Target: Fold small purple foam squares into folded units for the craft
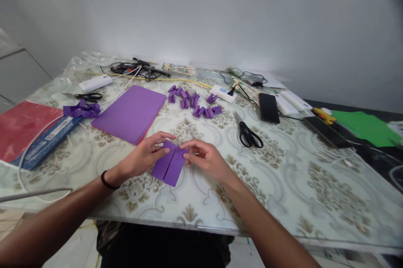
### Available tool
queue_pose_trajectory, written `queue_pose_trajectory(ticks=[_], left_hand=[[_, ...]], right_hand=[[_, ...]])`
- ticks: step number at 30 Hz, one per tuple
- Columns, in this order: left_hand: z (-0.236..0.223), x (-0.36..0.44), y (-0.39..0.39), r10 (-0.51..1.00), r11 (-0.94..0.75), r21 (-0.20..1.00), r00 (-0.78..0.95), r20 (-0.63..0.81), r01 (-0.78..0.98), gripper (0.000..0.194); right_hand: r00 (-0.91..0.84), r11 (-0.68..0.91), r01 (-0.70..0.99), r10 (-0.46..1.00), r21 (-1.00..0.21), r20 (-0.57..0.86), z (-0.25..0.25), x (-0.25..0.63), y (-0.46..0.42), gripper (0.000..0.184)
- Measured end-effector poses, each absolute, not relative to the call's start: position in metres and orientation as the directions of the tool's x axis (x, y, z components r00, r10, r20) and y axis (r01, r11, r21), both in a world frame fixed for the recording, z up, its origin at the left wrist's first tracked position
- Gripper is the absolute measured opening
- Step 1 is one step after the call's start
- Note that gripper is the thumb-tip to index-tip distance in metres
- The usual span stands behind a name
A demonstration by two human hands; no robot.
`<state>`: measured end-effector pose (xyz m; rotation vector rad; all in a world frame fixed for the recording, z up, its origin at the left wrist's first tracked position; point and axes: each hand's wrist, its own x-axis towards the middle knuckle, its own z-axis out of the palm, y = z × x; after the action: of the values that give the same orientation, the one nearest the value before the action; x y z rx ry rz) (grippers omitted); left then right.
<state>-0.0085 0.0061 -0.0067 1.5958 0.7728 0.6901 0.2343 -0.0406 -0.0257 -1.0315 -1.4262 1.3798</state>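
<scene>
A small purple paper (168, 168) sits between my hands, its two sides folded inward so a dark gap runs down the middle. My left hand (150, 150) pinches its upper left part, thumb on top. At the upper right edge my right hand (203, 158) pinches the paper between thumb and fingers. The fingers beneath the paper are partly hidden. Beyond my hands lie several small folded purple paper pieces (198, 111). To the left is a stack of purple paper sheets (130, 112), with red showing under its edge.
Black-handled scissors (248, 133) lie open-bladed to the right, near a black phone (268, 108). A power strip (223, 93) and tangled cables (141, 68) are at the back. Crumpled purple paper (82, 109) and a red sheet (30, 123) are left; green sheets (367, 127) are far right.
</scene>
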Motion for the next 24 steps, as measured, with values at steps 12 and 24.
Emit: queue_pose_trajectory(ticks=[12,24], left_hand=[[-0.005,-0.004,0.0,0.801,-0.254,0.935,0.596,0.061,0.245,0.046],[-0.008,0.001,-0.008,0.849,-0.391,0.849,0.497,0.183,0.355,0.035]], right_hand=[[-0.32,0.087,-0.08,0.941,-0.993,0.109,-0.024,0.236,-0.04,0.008],[-0.356,0.114,-0.018,0.928,-0.993,0.112,-0.018,0.226,-0.044,0.016]])
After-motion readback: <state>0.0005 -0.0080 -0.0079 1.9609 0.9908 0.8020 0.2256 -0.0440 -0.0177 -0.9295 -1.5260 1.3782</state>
